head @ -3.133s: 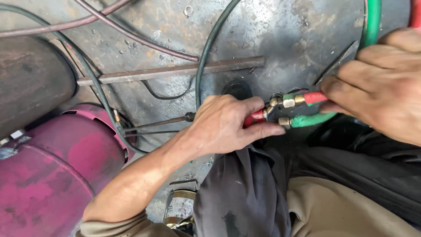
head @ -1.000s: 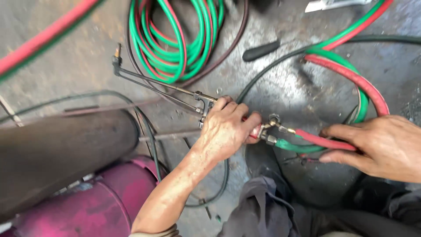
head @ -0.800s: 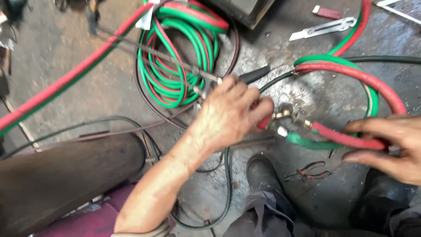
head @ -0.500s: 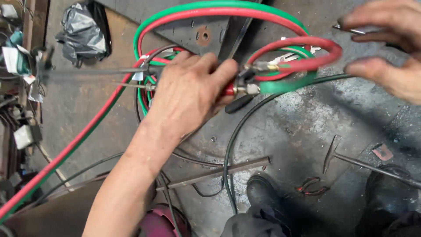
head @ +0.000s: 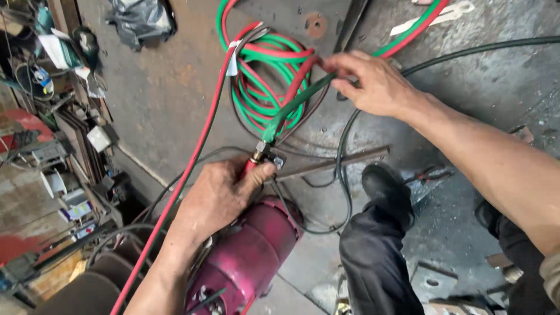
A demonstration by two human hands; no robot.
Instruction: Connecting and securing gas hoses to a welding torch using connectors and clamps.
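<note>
Grimy workshop floor (head: 175,99) is lying beneath you: your left hand (head: 219,195) is gripping the torch (head: 262,156), your right hand (head: 370,81) at one o'clock is pinching the twin hose (head: 291,105); tugging could kink it.

The stained grey concrete floor (head: 484,87) carries everything here. At about twelve o'clock a coil of paired red and green hose (head: 256,87) lies flat on it, with more red and green hose (head: 417,26) running off toward one o'clock beside a pale flat wrench (head: 434,14). A black cable (head: 466,55) curves from two o'clock down toward the middle. A rusty steel bar (head: 338,163) lies near the centre, tilted slightly up to the right. At four o'clock a pair of pliers (head: 429,174) rests on the concrete. A magenta gas cylinder (head: 251,256) lies on its side at six o'clock, and a crumpled black bag (head: 137,20) sits at eleven o'clock.
</note>
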